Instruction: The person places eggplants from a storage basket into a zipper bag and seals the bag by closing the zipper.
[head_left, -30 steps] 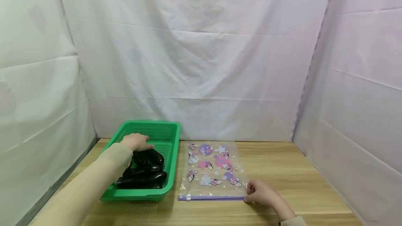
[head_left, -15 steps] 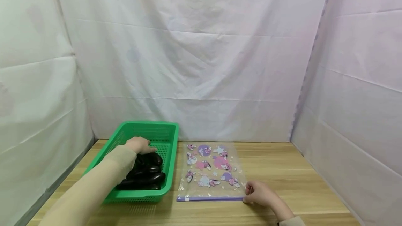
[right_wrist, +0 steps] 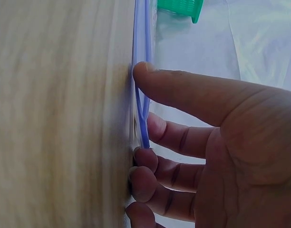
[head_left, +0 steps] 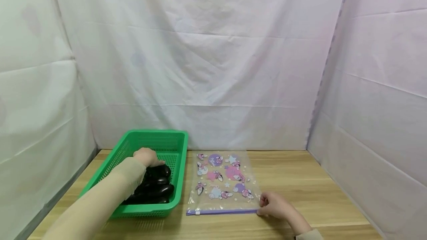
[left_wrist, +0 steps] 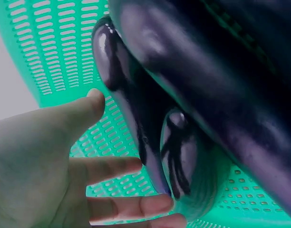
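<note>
Left hand lowered in basket, fingers extended | right hand pinches bag | wood table | white cloth walls

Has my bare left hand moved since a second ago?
Yes: your left hand shifted slightly lower and rightward relative to the green perforated plastic basket.

Left arm outstretched, the left hand extends its fingers while the right hand curls.

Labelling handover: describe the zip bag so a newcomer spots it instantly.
On the wooden table, look right of the green basket. The zip bag lies there, its near right corner held by the right hand. Unlike the basket, it is clear, with pink prints and a purple zip strip.
</note>
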The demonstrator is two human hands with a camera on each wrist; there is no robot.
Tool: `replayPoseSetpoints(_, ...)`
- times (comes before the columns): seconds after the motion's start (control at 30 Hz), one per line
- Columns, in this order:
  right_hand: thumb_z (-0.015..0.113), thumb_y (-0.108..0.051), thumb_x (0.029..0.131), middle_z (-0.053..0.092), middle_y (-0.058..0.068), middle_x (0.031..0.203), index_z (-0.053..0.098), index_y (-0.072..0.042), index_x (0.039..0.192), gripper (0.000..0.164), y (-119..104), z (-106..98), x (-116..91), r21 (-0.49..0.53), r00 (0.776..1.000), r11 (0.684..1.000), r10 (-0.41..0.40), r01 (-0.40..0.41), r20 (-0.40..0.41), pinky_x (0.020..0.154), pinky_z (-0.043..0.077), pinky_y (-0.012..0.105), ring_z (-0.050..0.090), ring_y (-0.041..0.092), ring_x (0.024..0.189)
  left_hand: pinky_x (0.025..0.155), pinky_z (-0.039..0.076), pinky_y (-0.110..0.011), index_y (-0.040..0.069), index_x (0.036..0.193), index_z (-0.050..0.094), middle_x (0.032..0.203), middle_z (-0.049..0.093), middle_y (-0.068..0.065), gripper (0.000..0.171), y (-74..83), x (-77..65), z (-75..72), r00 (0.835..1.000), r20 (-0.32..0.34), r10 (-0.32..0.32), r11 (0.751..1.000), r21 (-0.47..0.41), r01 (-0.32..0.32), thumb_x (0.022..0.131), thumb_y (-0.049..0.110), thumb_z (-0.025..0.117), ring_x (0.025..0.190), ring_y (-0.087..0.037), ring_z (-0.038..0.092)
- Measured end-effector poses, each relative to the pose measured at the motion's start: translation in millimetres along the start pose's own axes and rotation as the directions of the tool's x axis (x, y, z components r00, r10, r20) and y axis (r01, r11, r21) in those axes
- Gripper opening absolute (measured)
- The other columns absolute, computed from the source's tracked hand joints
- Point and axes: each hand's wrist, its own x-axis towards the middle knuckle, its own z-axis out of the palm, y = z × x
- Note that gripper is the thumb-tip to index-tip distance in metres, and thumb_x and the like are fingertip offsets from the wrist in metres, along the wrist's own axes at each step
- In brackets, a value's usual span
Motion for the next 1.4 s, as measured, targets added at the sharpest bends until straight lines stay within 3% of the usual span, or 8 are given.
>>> replayPoseSetpoints(0.1,0.082,-0.015,0.07,0.053,0.0,0.069,0.056,-0.006,0.077,0.029,-1.1,-0.5,-0.5,0.012,1.0,1.0,0.013,-0.013,0.002,0.054,0.04,0.029,0.049,0.016,0.061,0.064,0.049,-0.041,0.003,0.103,0.071,0.105,0.064,-0.019,0.051,1.5,0.1,-1.0,1.0,-0.007,0.009,1.0,-0.001,-0.009,0.094,0.05,0.055,0.073,-0.023,0.059)
replayPoseSetpoints(0.37,0.082,-0.014,0.069,0.053,0.001,0.069,0.055,-0.006,0.076,0.028,-0.1,-0.3,1.2,0.021,1.0,1.0,0.014,-0.014,0.01,0.055,0.041,0.03,0.049,0.017,0.062,0.084,0.045,-0.061,-0.001,0.11,0.069,0.115,0.061,-0.027,0.051,3.1,4.6,3.3,0.998,-0.004,0.058,0.998,0.002,-0.058,0.096,0.047,0.055,0.094,-0.041,0.061)
replayPoseSetpoints(0.6,0.082,-0.019,0.071,0.053,0.0,0.069,0.055,-0.009,0.074,0.029,-0.5,-0.5,2.8,0.002,1.0,1.0,0.023,-0.023,0.001,0.055,0.041,0.03,0.05,0.017,0.061,0.072,0.05,-0.051,0.001,0.108,0.069,0.108,0.064,-0.021,0.046,4.2,7.7,5.8,0.996,-0.006,0.093,0.996,-0.004,-0.093,0.097,0.043,0.055,0.082,-0.031,0.062)
replayPoseSetpoints(0.67,0.082,-0.021,0.071,0.053,-0.001,0.067,0.055,-0.01,0.074,0.03,-1.4,0.1,2.6,-0.023,1.0,0.999,0.024,-0.024,-0.009,0.054,0.04,0.03,0.05,0.016,0.06,0.072,0.051,-0.049,0.0,0.116,0.066,0.113,0.062,-0.022,0.048,4.6,8.5,6.7,0.994,-0.002,0.11,0.994,-0.019,-0.11,0.097,0.042,0.054,0.088,-0.033,0.062)
replayPoseSetpoints(0.83,0.083,-0.024,0.07,0.052,-0.002,0.066,0.053,-0.012,0.073,0.032,-4.7,2.0,1.3,-0.073,0.999,0.996,0.039,-0.041,-0.026,0.054,0.039,0.03,0.048,0.016,0.06,0.086,0.046,-0.055,-0.002,0.136,0.053,0.132,0.053,-0.027,0.056,5.4,13.4,11.1,0.99,-0.003,0.142,0.989,-0.049,-0.142,0.098,0.04,0.053,0.116,-0.044,0.052)
replayPoseSetpoints(1.07,0.081,-0.022,0.071,0.051,-0.001,0.065,0.052,-0.012,0.072,0.031,-10.3,1.2,0.1,-0.1,0.999,0.994,0.044,-0.047,-0.028,0.053,0.038,0.03,0.047,0.016,0.058,0.09,0.044,-0.056,-0.003,0.136,0.052,0.132,0.052,-0.027,0.053,10.4,18.2,12.3,0.985,-0.016,0.174,0.982,-0.075,-0.175,0.099,0.035,0.053,0.117,-0.045,0.051)
replayPoseSetpoints(1.23,0.081,-0.023,0.072,0.051,-0.004,0.063,0.053,-0.014,0.072,0.029,-10.9,1.6,0.1,-0.13,0.999,0.991,0.014,-0.019,-0.037,0.052,0.038,0.029,0.047,0.014,0.056,0.087,0.045,-0.056,-0.003,0.134,0.054,0.131,0.052,-0.028,0.053,16.1,18.1,10.7,0.989,0.007,0.15,0.986,-0.077,-0.149,0.099,0.036,0.052,0.115,-0.046,0.051)
replayPoseSetpoints(1.4,0.081,-0.024,0.073,0.051,-0.004,0.063,0.053,-0.014,0.072,0.03,-7.9,4.7,-0.6,-0.123,0.999,0.992,0.016,-0.021,-0.038,0.052,0.038,0.029,0.048,0.013,0.055,0.08,0.048,-0.054,-0.003,0.125,0.061,0.127,0.054,-0.03,0.065,21.6,18.6,15.1,0.995,0.004,0.095,0.994,-0.055,-0.095,0.093,0.053,0.055,0.11,-0.047,0.053)
